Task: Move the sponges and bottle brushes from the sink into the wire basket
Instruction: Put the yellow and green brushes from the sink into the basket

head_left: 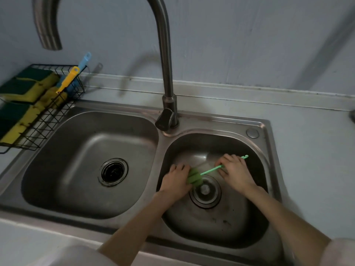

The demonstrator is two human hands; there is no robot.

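Note:
A green bottle brush (209,170) lies across the right sink bowl (221,225), just above its drain. My left hand (177,181) grips its green sponge head (195,178). My right hand (236,172) holds the thin handle near its hooked end (244,156). The black wire basket (48,120) stands on the counter at the far left. It holds several yellow-and-green sponges (21,89) plus a yellow brush (68,79) and a blue brush (83,61) leaning upright.
A tall steel faucet (166,60) rises between the two bowls. The left bowl (80,162) has only its drain (113,171). Grey counter runs along the right, with the wall close behind.

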